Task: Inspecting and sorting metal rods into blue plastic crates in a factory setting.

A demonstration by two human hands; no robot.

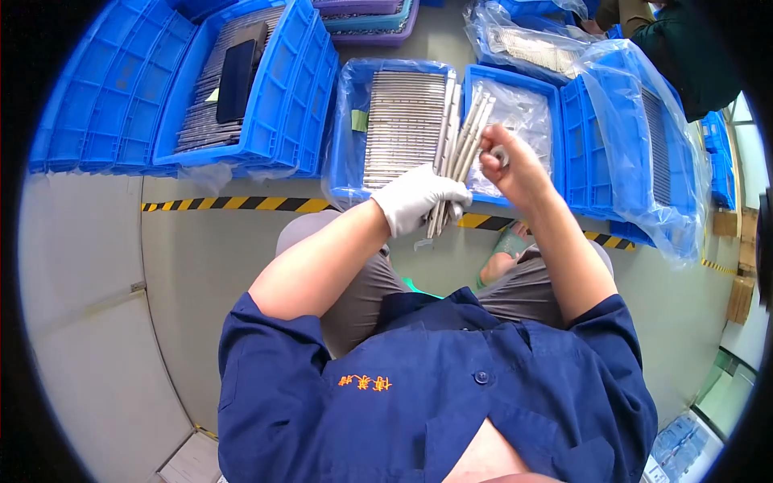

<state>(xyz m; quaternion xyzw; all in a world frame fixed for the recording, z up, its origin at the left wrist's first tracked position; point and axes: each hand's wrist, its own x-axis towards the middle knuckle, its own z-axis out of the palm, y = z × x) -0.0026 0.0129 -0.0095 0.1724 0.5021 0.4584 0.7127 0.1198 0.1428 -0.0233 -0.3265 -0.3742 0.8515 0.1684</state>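
My left hand (417, 200), in a white glove, is wrapped round the lower part of a bundle of slim metal rods (465, 145). The rods stand tilted and fan into two groups toward their far ends. Close to their right side is my bare right hand (515, 165), its fingers curled; a small pale, ring-like bit shows at them, too small to name. Beyond the left hand, a blue crate (348, 165) lined with clear plastic holds rows of similar rods (403, 121). Behind the right hand lies another blue crate (554, 97) with crumpled clear plastic (523, 113) inside.
At the left, stacked blue crates (278, 105) hold more rods, with a black phone (236, 80) on top. Plastic-draped crates (596, 153) stand at the right. Purple bins (374, 36) sit farther back. Another person (684, 56) is at upper right. Striped floor tape (233, 204) runs along the crates.
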